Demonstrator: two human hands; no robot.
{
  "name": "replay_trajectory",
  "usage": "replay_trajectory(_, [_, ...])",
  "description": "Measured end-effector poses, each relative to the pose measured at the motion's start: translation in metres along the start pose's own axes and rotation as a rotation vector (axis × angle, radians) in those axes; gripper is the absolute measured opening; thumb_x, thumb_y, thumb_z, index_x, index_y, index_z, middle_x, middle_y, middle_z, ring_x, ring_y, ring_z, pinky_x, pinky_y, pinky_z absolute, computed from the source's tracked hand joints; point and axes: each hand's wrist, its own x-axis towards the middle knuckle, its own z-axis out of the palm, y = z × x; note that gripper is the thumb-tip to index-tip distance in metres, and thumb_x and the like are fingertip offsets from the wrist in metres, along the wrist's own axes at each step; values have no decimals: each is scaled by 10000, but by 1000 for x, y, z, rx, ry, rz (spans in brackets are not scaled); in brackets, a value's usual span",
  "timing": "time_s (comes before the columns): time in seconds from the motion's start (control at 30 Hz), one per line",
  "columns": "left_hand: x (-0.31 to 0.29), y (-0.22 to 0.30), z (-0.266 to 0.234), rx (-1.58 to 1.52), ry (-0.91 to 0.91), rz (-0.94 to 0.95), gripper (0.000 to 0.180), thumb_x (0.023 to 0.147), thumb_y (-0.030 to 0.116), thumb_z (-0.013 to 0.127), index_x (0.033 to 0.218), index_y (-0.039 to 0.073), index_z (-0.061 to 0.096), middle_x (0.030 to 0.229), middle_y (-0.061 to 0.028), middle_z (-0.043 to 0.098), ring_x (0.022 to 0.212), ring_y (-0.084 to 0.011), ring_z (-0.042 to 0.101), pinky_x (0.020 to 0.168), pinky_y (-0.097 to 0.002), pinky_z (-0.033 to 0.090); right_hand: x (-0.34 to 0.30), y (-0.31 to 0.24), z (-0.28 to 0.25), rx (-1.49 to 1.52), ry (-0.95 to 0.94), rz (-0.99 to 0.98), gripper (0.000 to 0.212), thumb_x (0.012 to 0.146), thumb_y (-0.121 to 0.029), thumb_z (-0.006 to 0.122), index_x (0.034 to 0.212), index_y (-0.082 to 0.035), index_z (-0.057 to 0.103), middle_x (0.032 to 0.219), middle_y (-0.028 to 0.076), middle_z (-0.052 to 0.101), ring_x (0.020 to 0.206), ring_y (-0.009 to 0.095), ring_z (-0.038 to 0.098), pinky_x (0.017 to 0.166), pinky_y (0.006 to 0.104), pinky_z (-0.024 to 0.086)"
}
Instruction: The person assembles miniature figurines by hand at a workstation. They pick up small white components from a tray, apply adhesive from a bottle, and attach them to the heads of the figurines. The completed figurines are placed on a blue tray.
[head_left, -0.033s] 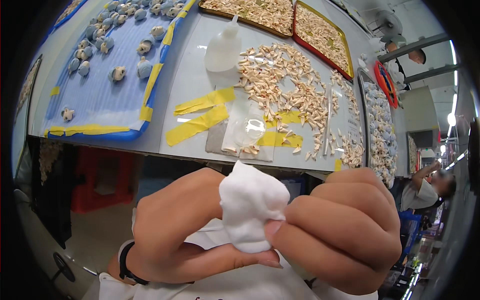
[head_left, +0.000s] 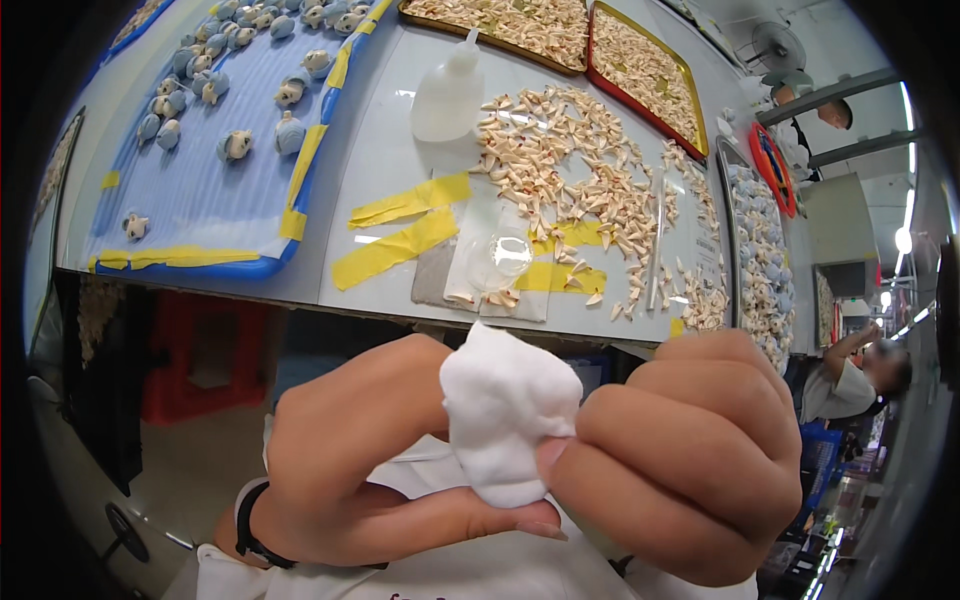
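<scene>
A soft white lump (head_left: 505, 405), smooth and folded like modelling clay, is held up in front of my body just below the table's near edge. My left hand (head_left: 350, 455) curls round its left side, thumb under its lower edge and the other fingertips hidden behind it. On the other side, my right hand (head_left: 690, 455) has its fingers folded and pinches the lump's lower right edge between thumb and forefinger. On the table beyond lie many small cream pointed pieces (head_left: 575, 165), beside a clear round dish (head_left: 497, 262) and a translucent squeeze bottle (head_left: 445, 105).
At the left, a blue tray (head_left: 190, 215) carries small blue-and-cream figures (head_left: 235, 147). Two trays of pointed pieces, one red-rimmed (head_left: 640, 115), stand at the back. Yellow tape strips (head_left: 395, 250) cross the table. A crowded tray of figures (head_left: 757, 240) and a co-worker (head_left: 850, 385) are at right.
Hardly anything differs. The white lump and my right hand's fingertips have shifted very slightly to the right; both hands keep their hold.
</scene>
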Motion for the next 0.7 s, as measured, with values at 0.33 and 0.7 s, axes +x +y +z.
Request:
replay_trajectory(0.33, [6,-1,-6,-155,-23,-80,503,536,128,801,914,-113,573,858,-179,617,768,-207,613,684,-299,458,-1,2,-8,-106,51,26,246,613,-161,691,814,-64,588,723,20,503,549,123,438,446,257,321])
replay_trajectory(0.7, [20,4,-10,-201,-103,-63,472,540,105,804,899,-101,578,837,-163,622,696,-197,601,628,-285,448,8,40,2,37,223,-470,337,423,-202,574,678,16,608,629,101,560,468,166,500,386,223,354])
